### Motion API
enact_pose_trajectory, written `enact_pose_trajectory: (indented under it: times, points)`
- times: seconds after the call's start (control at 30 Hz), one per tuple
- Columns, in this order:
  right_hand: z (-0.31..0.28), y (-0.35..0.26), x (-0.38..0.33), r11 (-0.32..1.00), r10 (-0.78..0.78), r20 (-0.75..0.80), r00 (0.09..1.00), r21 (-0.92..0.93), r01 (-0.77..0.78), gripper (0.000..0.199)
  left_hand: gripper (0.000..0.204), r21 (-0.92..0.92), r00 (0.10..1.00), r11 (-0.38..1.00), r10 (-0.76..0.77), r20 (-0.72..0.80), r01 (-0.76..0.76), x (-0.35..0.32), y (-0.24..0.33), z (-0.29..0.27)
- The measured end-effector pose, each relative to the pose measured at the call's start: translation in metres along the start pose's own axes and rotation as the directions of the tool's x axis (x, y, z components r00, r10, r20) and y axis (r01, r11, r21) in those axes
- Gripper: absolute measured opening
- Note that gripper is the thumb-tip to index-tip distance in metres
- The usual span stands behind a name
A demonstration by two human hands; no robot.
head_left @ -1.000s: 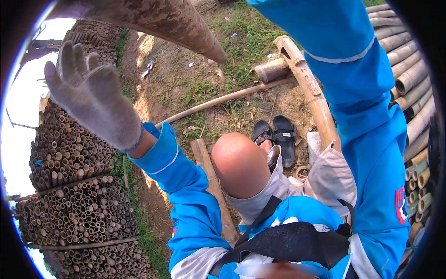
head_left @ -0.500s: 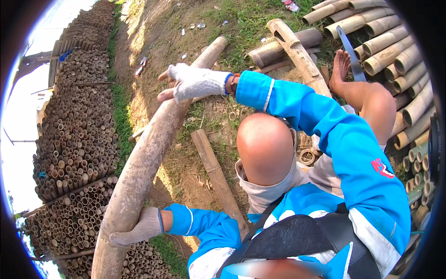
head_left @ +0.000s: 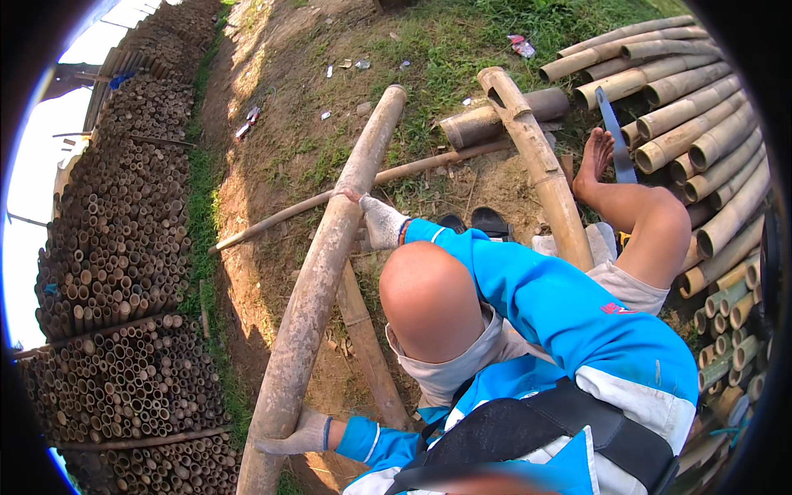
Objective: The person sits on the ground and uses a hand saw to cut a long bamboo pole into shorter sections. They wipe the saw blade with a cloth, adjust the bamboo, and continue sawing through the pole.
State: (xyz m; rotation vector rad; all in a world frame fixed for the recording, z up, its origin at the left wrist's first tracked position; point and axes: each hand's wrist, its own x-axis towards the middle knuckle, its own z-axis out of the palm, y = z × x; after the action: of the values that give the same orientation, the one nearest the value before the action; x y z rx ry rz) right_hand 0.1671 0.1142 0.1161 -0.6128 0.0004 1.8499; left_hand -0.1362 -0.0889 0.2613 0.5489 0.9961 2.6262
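Note:
A long, thick bamboo pole (head_left: 318,305), mottled brown and grey, slants across the left side of my view. Gloved in off-white knit, my left hand (head_left: 304,433) is closed around its near part, thumb lying over the top. My right hand (head_left: 381,221), in a matching glove with bare fingertips, grips the pole farther up; its fingertips rest on the pole and the rest of the fingers are partly hidden. Under the pole passes a thin bamboo stick (head_left: 276,223) on the ground. A flat bamboo piece (head_left: 369,346) lies between the pole and my knee.
A notched bamboo post (head_left: 536,148) leans over a short thick bamboo piece (head_left: 503,115). Beside my bare foot is a saw (head_left: 615,136) with a blue-grey blade. Cut bamboo lengths (head_left: 685,140) are piled at right. Tall bamboo stacks (head_left: 124,264) line the left. Dark sandals (head_left: 488,221) sit beyond my knee.
The pole has shifted right and nearer to me. My right hand has come down from above the pole onto its side. My left hand has moved right and nearer along with the pole.

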Motion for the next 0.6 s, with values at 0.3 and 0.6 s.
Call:
enact_pose_trajectory:
  times: [0.3, 0.6]
  points:
    - [-0.034, -0.031, -0.043, 0.955, -0.205, 0.32, 0.925, 0.274, 0.117, 0.089, 0.084, -0.032, 0.974, 0.978, -0.209, -0.084, 0.207, 0.036, -0.027, -0.008]
    - [-0.094, -0.092, -0.109, 0.867, -0.498, 0.021, 0.867, 0.027, 0.498, 0.065, 0.079, 0.079, 0.541, 0.539, -0.841, -0.005, 0.838, 0.036, -0.204, -0.048]
